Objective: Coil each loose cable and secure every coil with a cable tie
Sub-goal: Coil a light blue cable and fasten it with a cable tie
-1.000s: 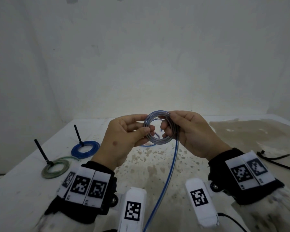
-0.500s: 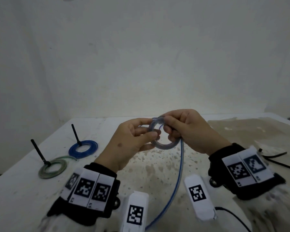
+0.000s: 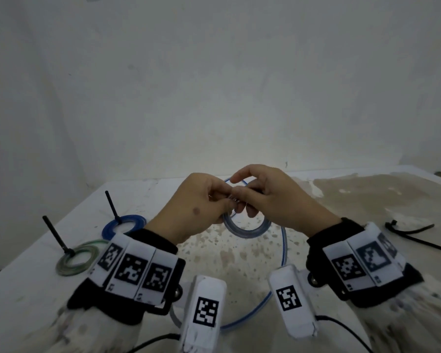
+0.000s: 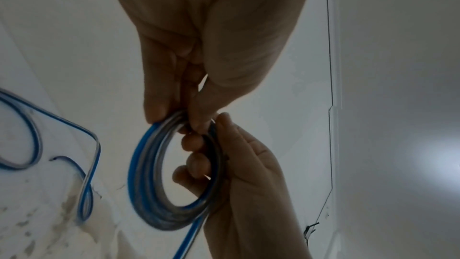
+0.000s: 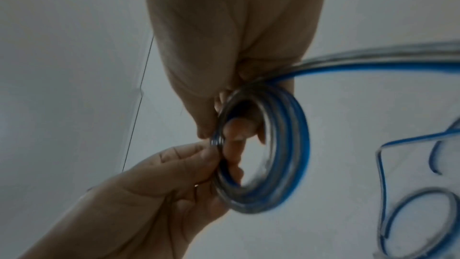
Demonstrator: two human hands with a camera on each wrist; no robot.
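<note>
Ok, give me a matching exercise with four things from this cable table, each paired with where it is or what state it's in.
Things:
1. blue-and-clear coil
2. blue coil
3. green coil
4. black ties

Places or states:
A. lying loose at the table's right edge
B. held up by both hands, a tail trailing down to the table
C. tied, nearest the left edge
D. tied, just behind the green one

Pairs: 1-B, 2-D, 3-C, 4-A

Colours noted on cables and ties.
Held coil (image 3: 247,226): blue and clear-grey striped. Tabletop coils: one blue (image 3: 124,223), one green (image 3: 77,258). Ties (image 3: 415,233): black.
</note>
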